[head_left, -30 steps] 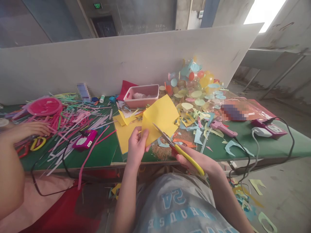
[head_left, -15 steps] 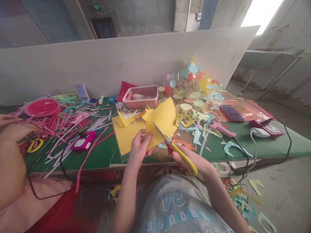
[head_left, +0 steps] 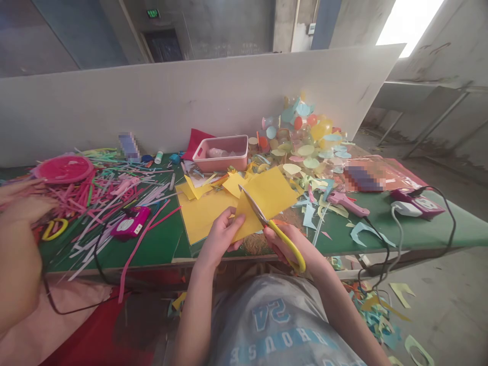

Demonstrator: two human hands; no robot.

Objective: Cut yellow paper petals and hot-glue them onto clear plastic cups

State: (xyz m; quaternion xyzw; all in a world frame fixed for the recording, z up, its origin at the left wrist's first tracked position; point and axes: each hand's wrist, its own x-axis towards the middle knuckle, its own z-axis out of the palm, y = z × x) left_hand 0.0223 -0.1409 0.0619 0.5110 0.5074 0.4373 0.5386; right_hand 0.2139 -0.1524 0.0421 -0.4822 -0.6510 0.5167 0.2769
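My left hand pinches the lower left edge of a piece of yellow paper, thumb on top. A pair of scissors with yellow handles is gripped in my right hand. Its blades lie across the paper and point up and left; whether they are parted is hard to see. Beneath and left of my hands rests a larger yellow sheet, with smaller yellow pieces at its top edge.
A pink basket stands at the back. Paper discs and cups are heaped right of it. A pink glue gun and power strip lie right. At left, a co-worker's hand is near pink strips and a purple box.
The yellow paper has swung down and to the right and now lies flatter. Both my hands keep their grip, with the scissors shifted slightly.
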